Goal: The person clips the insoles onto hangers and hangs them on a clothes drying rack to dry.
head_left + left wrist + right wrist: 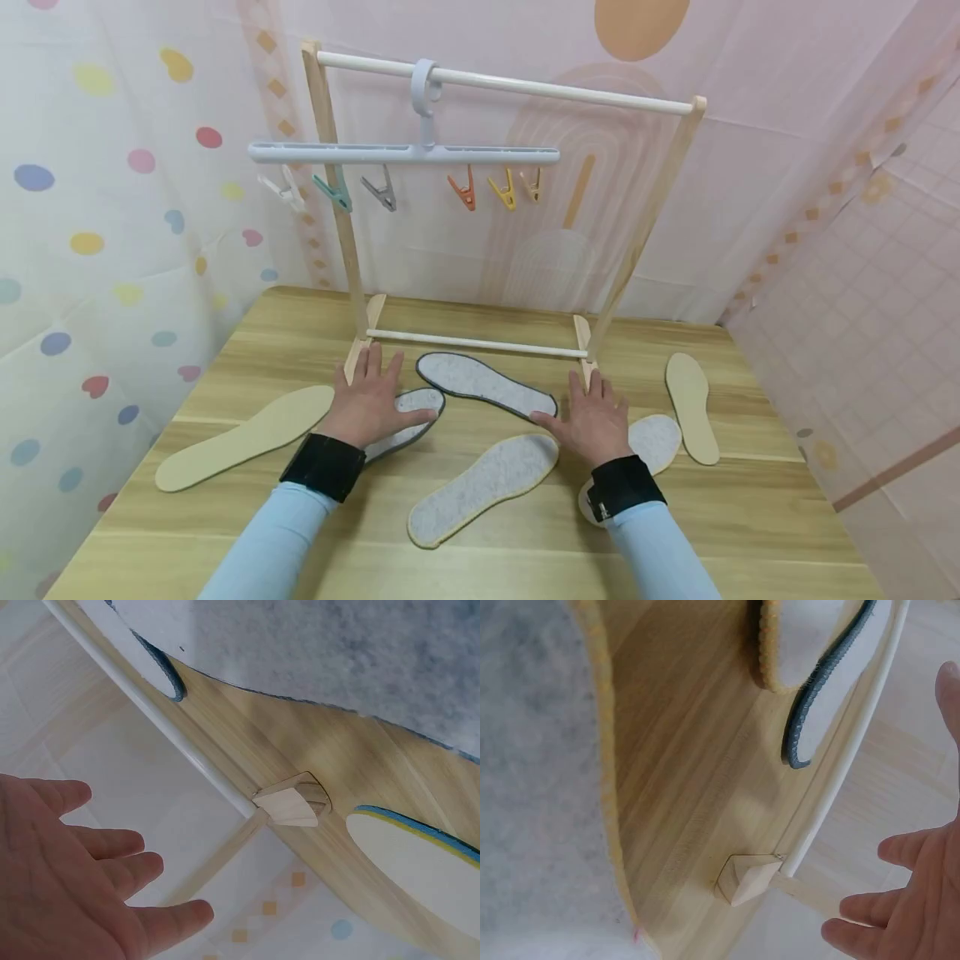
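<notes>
Start of an insole pick-up, judged: left hand [369,407] laid flat, fingers spread, on the grey dark-edged insole [405,421]; right hand [592,423] likewise flat, nothing gripped, beside the grey yellow-edged insole [483,490]; a pinch at an insole's edge is called for.

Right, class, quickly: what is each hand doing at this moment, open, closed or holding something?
Left hand: open, fingers spread flat, over a dark-edged grey insole, gripping nothing.
Right hand: open, fingers spread flat, holding nothing.
</notes>
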{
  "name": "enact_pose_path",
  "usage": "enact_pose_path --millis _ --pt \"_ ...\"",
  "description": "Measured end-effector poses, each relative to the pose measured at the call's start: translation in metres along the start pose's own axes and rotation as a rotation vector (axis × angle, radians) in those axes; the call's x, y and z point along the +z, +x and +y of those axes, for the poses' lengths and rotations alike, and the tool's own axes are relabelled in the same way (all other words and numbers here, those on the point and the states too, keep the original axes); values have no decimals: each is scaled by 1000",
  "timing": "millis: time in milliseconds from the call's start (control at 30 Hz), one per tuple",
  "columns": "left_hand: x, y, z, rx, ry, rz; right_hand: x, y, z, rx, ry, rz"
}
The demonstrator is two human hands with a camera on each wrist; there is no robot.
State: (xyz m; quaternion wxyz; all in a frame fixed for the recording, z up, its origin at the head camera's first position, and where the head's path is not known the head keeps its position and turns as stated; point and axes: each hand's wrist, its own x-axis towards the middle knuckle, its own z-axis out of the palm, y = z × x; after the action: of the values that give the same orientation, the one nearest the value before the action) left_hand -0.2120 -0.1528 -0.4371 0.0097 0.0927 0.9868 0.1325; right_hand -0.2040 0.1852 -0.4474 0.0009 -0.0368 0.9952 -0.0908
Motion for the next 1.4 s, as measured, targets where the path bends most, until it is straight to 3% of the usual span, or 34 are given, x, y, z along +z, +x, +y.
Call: enact_pose_path --millis 400,867,1167,1400 --pt "-1 -2 5 28 -19 26 -4 -4 0 39 35 -36" --pt "-4 -3 9 52 -19 9 -6 -6 1 97 44 -50" --pt "-3 -6 10 36 -32 -31 -14 -9 5 145 40 -96" --pt "-7 -8 11 24 -53 -108 -21 -14 13 200 79 -121"
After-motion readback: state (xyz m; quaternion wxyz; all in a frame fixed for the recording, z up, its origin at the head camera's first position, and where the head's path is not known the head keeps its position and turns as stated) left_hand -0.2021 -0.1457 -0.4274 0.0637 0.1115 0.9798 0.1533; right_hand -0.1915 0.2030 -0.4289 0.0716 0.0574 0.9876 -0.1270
